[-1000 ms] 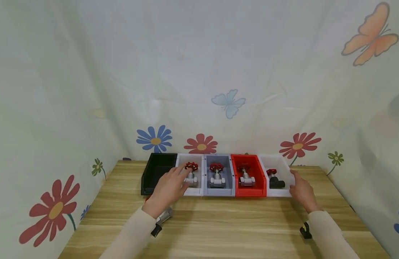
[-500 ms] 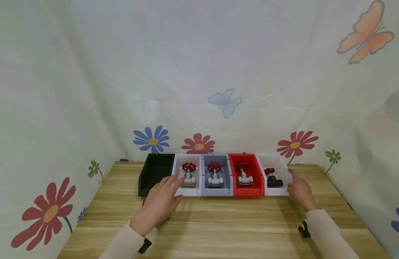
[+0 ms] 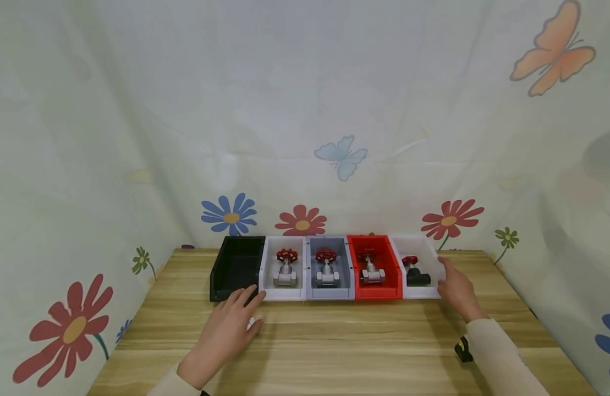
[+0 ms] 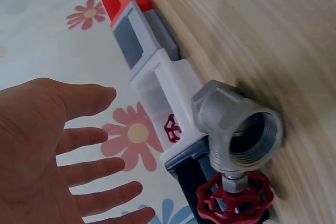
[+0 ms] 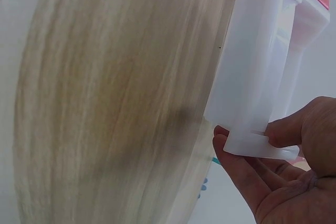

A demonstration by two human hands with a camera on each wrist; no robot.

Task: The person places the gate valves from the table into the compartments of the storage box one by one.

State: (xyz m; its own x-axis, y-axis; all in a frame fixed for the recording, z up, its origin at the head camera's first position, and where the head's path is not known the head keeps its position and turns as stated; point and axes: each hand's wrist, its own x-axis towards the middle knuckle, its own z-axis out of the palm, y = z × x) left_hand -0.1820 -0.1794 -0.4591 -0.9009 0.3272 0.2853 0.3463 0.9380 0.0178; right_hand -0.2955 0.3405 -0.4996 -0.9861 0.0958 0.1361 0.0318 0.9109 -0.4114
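Observation:
My left hand [image 3: 227,327] hovers by the front of the black bin [image 3: 241,263], fingers spread and holding nothing. Below it on the table lies a silver gate valve [image 4: 223,124] with a red handwheel [image 4: 236,198]; the head view shows little of it behind the hand. My right hand [image 3: 458,289] pinches the side wall of the right-end white bin [image 5: 252,77], thumb on one face and fingers on the other. Inside that bin rests a black valve [image 3: 417,277] with a red handle.
The bins form one joined row at the back of the table [image 3: 344,346]. Silver valves with red handwheels stand in the left white bin [image 3: 285,276], the grey bin [image 3: 327,276] and the red bin [image 3: 373,274]. A flowered curtain [image 3: 265,110] hangs behind.
My left hand has drawn back from the valve in the left white bin, moving left and nearer over the loose valve. The right hand keeps its grip on the bin wall.

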